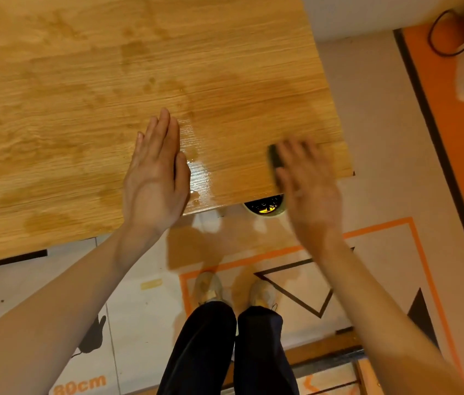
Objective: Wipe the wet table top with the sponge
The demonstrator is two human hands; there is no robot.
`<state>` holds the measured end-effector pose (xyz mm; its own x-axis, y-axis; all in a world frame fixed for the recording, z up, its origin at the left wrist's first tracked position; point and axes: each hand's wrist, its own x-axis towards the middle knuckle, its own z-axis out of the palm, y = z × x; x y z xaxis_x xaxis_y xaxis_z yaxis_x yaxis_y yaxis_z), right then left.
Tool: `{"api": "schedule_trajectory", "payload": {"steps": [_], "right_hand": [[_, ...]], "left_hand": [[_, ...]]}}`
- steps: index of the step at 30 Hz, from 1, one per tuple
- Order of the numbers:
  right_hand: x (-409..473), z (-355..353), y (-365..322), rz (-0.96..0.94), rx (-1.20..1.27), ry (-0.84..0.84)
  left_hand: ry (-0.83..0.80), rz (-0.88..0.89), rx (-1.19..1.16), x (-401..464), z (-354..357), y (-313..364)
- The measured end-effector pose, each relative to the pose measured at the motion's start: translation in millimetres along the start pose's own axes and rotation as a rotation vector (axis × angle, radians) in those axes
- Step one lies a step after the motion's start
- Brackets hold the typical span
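Observation:
The wooden table top (88,115) fills the upper left, with dark damp patches and a shiny puddle (199,172) near its front edge. My left hand (155,178) lies flat, fingers together, on the table beside that puddle. My right hand (307,189), blurred by motion, presses on a dark sponge (276,156) at the table's front right corner. Only the sponge's left end shows from under my fingers.
A round cup or bowl with dark liquid (266,205) sits below the table's front edge, partly hidden. My legs and shoes (236,295) stand on a floor with orange markings. A white box and a black cable (453,38) are at the far right.

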<state>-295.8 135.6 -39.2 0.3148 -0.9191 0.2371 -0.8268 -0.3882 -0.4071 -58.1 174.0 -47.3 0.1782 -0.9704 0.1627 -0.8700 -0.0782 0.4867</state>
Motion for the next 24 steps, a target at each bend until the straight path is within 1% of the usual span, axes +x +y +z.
{"api": "schedule_trajectory", "payload": {"steps": [2, 3, 4, 5, 6, 7, 10, 12, 13, 14, 15, 17, 19, 20, 21, 22, 24], "right_hand": [[4, -16, 28, 0.222, 0.054, 0.022], [5, -16, 29, 0.316, 0.067, 0.053], [6, -13, 22, 0.377, 0.069, 0.087], [7, -8, 8, 0.394, 0.066, 0.108], [6, 0, -12, 0.367, 0.07, 0.111], [4, 9, -36, 0.299, 0.081, 0.092], [-12, 31, -91, 0.014, 0.133, -0.055], [-12, 28, -83, -0.161, 0.157, -0.129], [-9, 22, -67, -0.204, 0.177, -0.143], [-8, 13, -46, -0.196, 0.203, -0.147], [-8, 3, -24, -0.129, 0.226, -0.14], [-10, -17, 13, 0.063, 0.27, -0.083], [-13, -22, 19, 0.2, 0.306, -0.012], [-14, -18, 9, 0.21, 0.324, -0.012], [-13, -12, -6, 0.163, 0.348, -0.031], [-14, -4, -22, 0.075, 0.368, -0.056], [-18, 13, -48, -0.171, 0.377, -0.109]], "left_hand": [[-0.009, -0.013, 0.008, 1, 0, 0], [-0.017, -0.021, 0.012, 1, -1, 1], [-0.03, -0.029, 0.017, 2, -1, 1], [-0.043, -0.033, 0.025, 3, -2, 1], [-0.054, -0.036, 0.037, 3, -2, 1], [-0.061, -0.038, 0.05, 3, -2, 1], [-0.063, -0.044, 0.072, 2, -3, 3], [-0.061, -0.052, 0.074, 2, -4, 5], [-0.06, -0.053, 0.076, 2, -4, 5], [-0.059, -0.056, 0.078, 2, -4, 6], [-0.057, -0.058, 0.077, 2, -4, 5], [-0.053, -0.063, 0.08, 2, -3, 5], [-0.047, -0.066, 0.09, 2, -2, 4], [-0.045, -0.066, 0.093, 2, -2, 4], [-0.043, -0.067, 0.097, 2, -2, 4], [-0.043, -0.067, 0.104, 2, -1, 4], [-0.05, -0.056, 0.117, 1, -2, 5]]}}
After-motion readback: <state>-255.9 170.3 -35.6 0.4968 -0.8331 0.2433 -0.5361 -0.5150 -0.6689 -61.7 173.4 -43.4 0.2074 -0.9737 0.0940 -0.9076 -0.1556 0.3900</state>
